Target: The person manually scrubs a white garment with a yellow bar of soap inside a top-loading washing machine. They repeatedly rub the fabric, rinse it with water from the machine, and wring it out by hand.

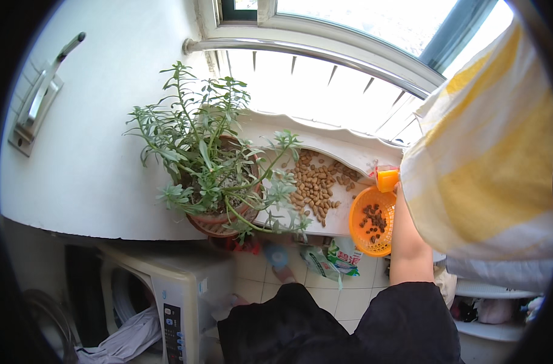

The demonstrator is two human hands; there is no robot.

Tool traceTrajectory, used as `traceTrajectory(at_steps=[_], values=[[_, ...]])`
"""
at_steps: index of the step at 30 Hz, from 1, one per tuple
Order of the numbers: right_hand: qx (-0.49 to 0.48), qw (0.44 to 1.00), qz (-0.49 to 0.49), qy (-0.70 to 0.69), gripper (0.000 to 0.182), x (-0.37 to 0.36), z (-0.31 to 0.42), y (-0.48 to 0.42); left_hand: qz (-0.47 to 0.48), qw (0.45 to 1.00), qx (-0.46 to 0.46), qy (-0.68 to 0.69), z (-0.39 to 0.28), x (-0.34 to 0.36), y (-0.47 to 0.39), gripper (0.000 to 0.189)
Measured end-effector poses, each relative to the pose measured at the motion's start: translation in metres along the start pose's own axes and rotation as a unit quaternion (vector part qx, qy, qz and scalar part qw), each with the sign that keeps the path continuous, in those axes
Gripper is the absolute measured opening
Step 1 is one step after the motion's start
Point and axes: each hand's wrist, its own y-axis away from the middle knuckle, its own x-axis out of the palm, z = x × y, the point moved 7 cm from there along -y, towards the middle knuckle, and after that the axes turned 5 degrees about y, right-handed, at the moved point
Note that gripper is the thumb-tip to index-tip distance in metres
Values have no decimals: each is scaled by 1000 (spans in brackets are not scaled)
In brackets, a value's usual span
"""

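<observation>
My right forearm [408, 255] reaches up from a black sleeve [408, 314] towards the window ledge. A hanging white and yellow striped cloth [481, 150] covers most of my right hand [396, 188], so its fingers are hidden. Close beside that hand is a small orange object [387, 181]; whether it is held cannot be told. An orange plastic basket [354, 227] with small dark brown pieces [373, 222] inside stands left of the forearm. Unshelled peanuts [315, 182] lie spread over the white ledge [276, 209]. My left hand is out of view.
A leafy potted plant [213, 177] occupies the ledge's left part, its stems hanging over the edge. A metal rail [304, 48] crosses the window. Below left is a washing machine [176, 273] with cloth [126, 336] in its doorway. Plastic packages [344, 257] lie on the tiled floor.
</observation>
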Motion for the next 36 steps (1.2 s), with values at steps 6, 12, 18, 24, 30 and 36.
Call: traceTrajectory(at_steps=[6, 12, 18, 24, 30, 36], values=[[19, 999, 38, 33, 33, 27, -15, -27, 23, 995, -93, 17, -2, -32, 5, 44], [7, 998, 51, 38, 31, 19, -11, -47, 45, 980, -161, 108, -10, -15, 29, 46], [17, 996, 85, 29, 29, 28, -26, -46, 22, 933, -260, 247, -11, -21, 43, 50], [-135, 929, 241, -247, 24, 48, -52, 64, -29, 592, -415, 690, -10, -10, 96, 55], [-318, 797, 509, -70, 13, 58, 81, 483, -52, 505, -390, 768, -178, 45, 23, 32], [-299, 468, 827, -84, 44, 102, 85, 829, 17, 408, -371, 834, -190, 46, 45, 36]])
